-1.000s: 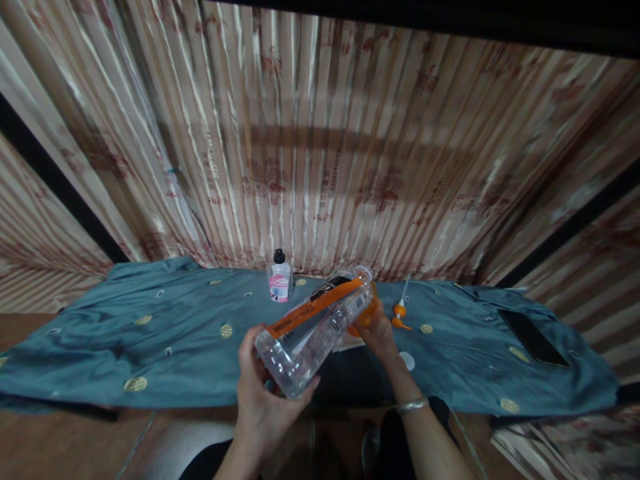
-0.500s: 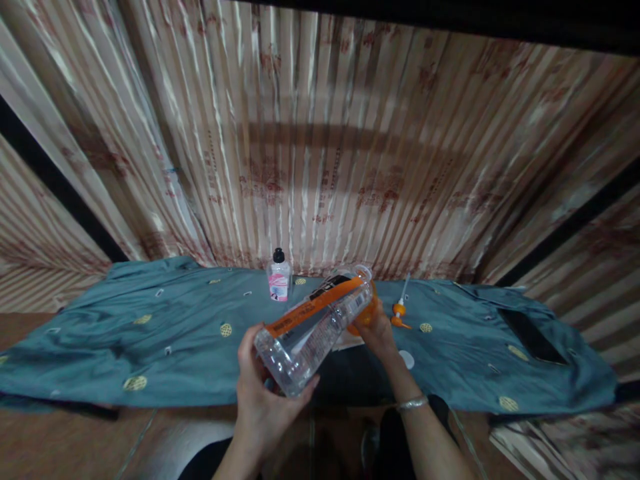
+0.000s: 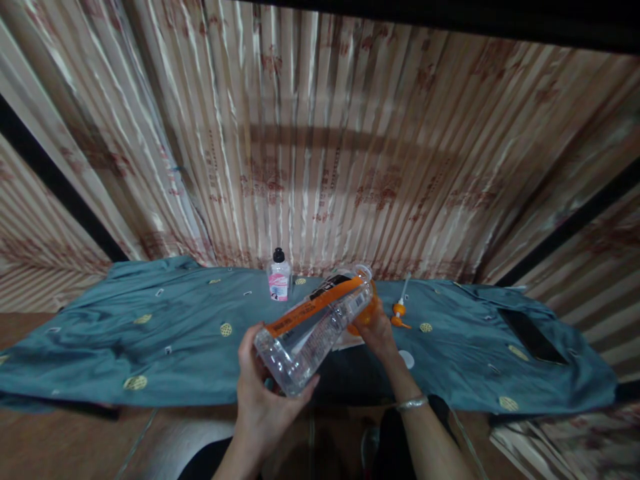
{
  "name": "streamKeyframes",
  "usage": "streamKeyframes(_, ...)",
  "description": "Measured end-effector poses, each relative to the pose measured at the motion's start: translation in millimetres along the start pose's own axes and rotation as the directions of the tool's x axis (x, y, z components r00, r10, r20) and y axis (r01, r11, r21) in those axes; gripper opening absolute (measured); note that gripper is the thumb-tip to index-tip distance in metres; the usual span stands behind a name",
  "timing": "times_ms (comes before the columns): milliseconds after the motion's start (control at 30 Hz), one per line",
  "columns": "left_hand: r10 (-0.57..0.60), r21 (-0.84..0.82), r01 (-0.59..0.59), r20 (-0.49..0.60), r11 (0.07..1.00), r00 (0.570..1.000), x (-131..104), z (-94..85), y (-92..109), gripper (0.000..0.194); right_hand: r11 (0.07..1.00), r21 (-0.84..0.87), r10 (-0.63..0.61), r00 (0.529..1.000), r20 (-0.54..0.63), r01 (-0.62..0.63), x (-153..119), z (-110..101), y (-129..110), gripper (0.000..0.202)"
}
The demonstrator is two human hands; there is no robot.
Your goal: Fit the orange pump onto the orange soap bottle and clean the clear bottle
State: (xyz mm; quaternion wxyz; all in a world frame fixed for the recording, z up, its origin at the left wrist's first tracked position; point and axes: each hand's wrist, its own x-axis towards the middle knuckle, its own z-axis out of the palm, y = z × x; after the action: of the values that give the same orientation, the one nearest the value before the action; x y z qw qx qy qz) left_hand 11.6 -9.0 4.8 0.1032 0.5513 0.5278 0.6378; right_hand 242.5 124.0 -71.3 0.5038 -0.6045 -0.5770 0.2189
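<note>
My left hand (image 3: 265, 393) is wrapped around the base of a large clear plastic bottle (image 3: 313, 327) with an orange and black label. The bottle lies tilted in the air, its mouth up toward the far right. Beyond its neck end, my right hand (image 3: 379, 333) has its fingers closed on an orange container (image 3: 371, 315), mostly hidden behind the clear bottle. Just right of that hand, an orange pump top (image 3: 399, 310) with a clear tube lies on the cloth. A round white disc (image 3: 406, 360), perhaps a cap, is close to my right wrist.
A small clear bottle (image 3: 279, 280) with a black cap and pink label stands at the back. A dark, flat, phone-like slab (image 3: 533, 337) lies on the right of the green cloth (image 3: 190, 347). Striped curtains (image 3: 310, 167) hang behind, with dark frame bars at both sides.
</note>
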Motion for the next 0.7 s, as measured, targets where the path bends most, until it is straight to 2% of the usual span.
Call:
streamKeyframes(167,-0.008,0.010,0.008,-0.004,1.000,1.000,-0.6,0.2,-1.4,0.087,0.999,0.027,-0.046,0.999,0.012,0.046,0.4,-1.4,-1.5,0.069)
streamKeyframes(433,0.031,0.028,-0.031,0.002,0.999,1.000,-0.7,-1.4,-2.1,0.088,0.999,0.018,-0.037,0.999,0.003,0.037,0.9,0.4,0.7,0.070)
streamKeyframes(700,-0.020,-0.004,0.020,-0.007,1.000,1.000,-3.3,0.2,-3.6,0.089,1.000,-0.011,-0.027,1.000,0.001,0.027,1.9,0.9,2.3,0.069)
